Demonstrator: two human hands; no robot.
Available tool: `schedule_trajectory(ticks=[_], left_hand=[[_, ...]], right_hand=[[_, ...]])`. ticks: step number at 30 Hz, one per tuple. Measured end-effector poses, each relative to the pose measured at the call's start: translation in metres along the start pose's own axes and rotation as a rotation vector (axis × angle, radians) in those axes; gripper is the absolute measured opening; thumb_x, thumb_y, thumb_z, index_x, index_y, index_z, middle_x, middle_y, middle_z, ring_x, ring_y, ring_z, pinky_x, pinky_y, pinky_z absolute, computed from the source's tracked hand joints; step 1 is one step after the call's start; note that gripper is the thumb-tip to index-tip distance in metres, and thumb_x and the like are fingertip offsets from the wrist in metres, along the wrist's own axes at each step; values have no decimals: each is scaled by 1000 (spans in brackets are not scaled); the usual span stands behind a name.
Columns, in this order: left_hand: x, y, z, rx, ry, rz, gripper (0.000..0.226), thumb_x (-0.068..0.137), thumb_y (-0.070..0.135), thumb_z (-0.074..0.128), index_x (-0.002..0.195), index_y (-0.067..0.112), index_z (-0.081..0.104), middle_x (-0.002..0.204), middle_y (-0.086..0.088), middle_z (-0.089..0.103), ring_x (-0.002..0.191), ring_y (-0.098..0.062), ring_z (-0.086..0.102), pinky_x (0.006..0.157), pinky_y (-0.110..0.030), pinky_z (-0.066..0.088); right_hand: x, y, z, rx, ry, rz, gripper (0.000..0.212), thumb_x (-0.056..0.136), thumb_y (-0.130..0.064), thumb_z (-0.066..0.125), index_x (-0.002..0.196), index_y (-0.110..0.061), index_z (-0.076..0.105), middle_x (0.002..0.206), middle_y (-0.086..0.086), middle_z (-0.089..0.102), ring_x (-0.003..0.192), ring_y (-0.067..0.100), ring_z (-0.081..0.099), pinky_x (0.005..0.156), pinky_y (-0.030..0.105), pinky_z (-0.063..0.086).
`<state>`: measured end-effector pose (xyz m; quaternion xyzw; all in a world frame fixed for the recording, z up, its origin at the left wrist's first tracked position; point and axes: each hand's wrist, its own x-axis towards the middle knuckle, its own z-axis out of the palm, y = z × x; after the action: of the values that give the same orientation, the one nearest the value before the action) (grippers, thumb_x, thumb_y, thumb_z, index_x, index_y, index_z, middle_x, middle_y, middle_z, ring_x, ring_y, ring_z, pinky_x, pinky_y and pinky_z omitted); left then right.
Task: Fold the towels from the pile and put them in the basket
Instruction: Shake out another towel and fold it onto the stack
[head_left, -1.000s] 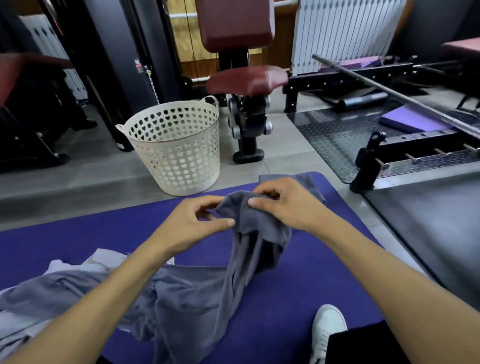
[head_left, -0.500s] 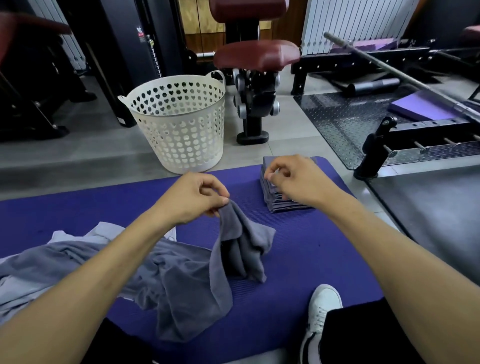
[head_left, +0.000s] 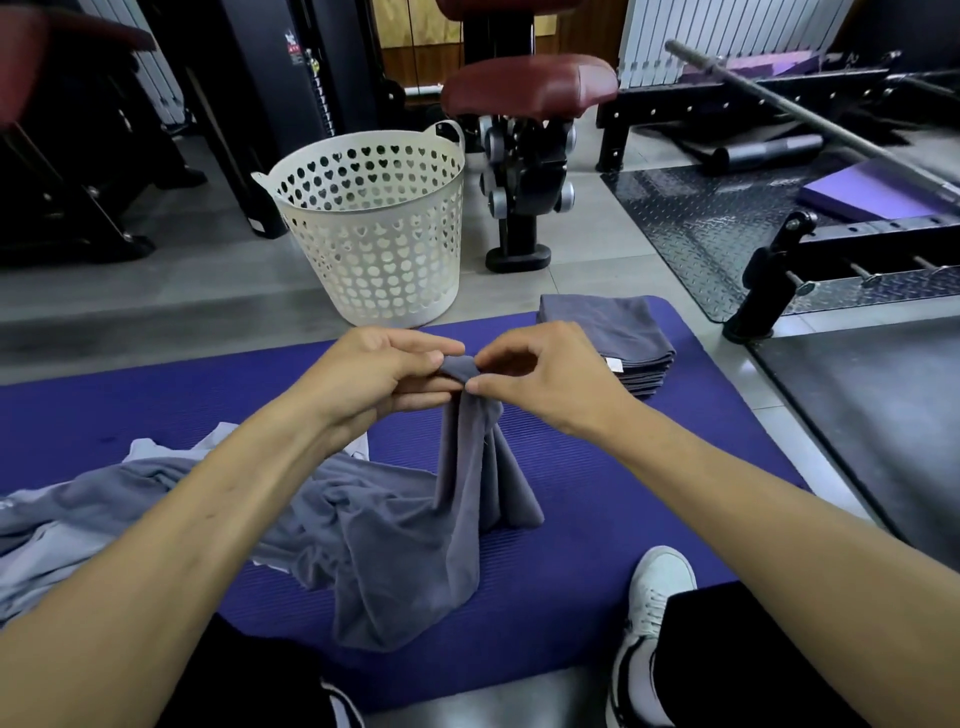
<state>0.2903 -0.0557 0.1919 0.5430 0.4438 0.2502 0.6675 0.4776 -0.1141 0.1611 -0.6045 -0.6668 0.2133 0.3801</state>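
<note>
Head view: left hand (head_left: 379, 371) and right hand (head_left: 540, 376) both pinch the top of a grey towel (head_left: 467, 467) above the purple mat (head_left: 623, 519), fingers curled. Its lower end drapes onto the mat beside the towel pile (head_left: 104, 504). Folded stack (head_left: 608, 327) sits on the mat's far corner, white basket (head_left: 374, 228) just beyond the mat.

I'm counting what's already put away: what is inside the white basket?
Through the basket's holes and open top nothing shows, no towel. Its floor is hidden by the wall. The folded stack sits on the mat.

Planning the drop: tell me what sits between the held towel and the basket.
Nothing visible: both hands pinch the grey towel above the purple mat; the white basket stands just beyond, top open. The folded stack lies rightward, off that line.
</note>
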Motion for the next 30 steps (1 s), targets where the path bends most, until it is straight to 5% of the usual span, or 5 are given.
schedule_trajectory(ticks=[9, 17, 22, 26, 30], left_hand=[[-12, -1, -8, 106, -166, -6, 59, 83, -30, 34, 114, 8, 66, 109, -9, 74, 103, -18, 71, 81, -20, 58], [4, -11, -8, 572, -31, 282, 20, 82, 7, 77, 98, 19, 77, 87, 1, 73, 78, -5, 62, 69, -13, 48], [41, -48, -18, 867, -60, 305, 8, 84, 23, 77, 90, 28, 75, 100, 11, 71, 97, -2, 62, 89, -23, 45], [57, -60, -18, 788, -24, 209, 10, 95, 20, 64, 85, 19, 66, 75, -9, 70, 56, -5, 52, 64, -27, 43], [56, -35, -12, 581, 27, 257, 10, 94, 14, 64, 86, 16, 70, 64, -11, 59, 65, -19, 48, 70, -34, 40]], right_hand=[[-4, 0, 6, -254, -22, -81, 20, 84, -31, 69, 100, -20, 75, 91, -6, 76, 90, 13, 68, 84, 36, 55], [1, -7, -4, 32, -117, 4, 5, 77, -20, 65, 79, -17, 68, 74, -1, 70, 71, 15, 66, 69, 38, 56], [3, -4, -27, 195, -47, 0, 25, 79, 3, 55, 84, -17, 69, 78, 2, 71, 67, 6, 62, 61, 27, 52], [3, 16, -37, 126, 116, 113, 27, 81, -4, 58, 78, -28, 69, 80, 2, 73, 67, 24, 64, 64, 41, 55], [4, 33, -32, -29, 201, 229, 17, 87, -8, 63, 89, -23, 70, 72, -1, 69, 57, 1, 56, 57, 19, 48]])
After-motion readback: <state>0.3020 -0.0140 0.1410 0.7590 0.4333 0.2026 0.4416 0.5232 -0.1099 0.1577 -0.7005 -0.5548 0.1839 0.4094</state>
